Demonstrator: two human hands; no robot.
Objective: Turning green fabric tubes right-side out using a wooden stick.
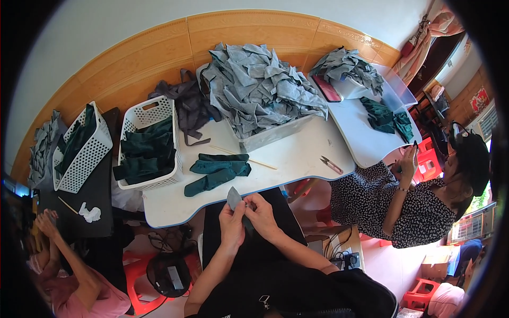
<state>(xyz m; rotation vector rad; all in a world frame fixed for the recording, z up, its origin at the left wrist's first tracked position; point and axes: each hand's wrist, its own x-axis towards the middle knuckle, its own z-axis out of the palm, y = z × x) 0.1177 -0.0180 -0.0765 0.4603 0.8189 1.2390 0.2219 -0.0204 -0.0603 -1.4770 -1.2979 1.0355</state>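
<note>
My left hand (231, 221) and my right hand (261, 213) meet over my dark lap, both gripping a small grey fabric piece (234, 198) that sticks up between the fingers. Just beyond them, on the white table (297, 153), lie three dark green fabric pieces (217, 170). A thin wooden stick (244, 156) rests behind those pieces. Small thread snips (331, 165) lie at the table's right side.
A big heap of grey fabric (260, 87) fills a bin at the back. Two white baskets (154, 114) (93, 153) hold dark green cloth. A person in a dotted dress (403, 204) sits at right by a second white table (360, 127). Another person (69, 270) sits lower left.
</note>
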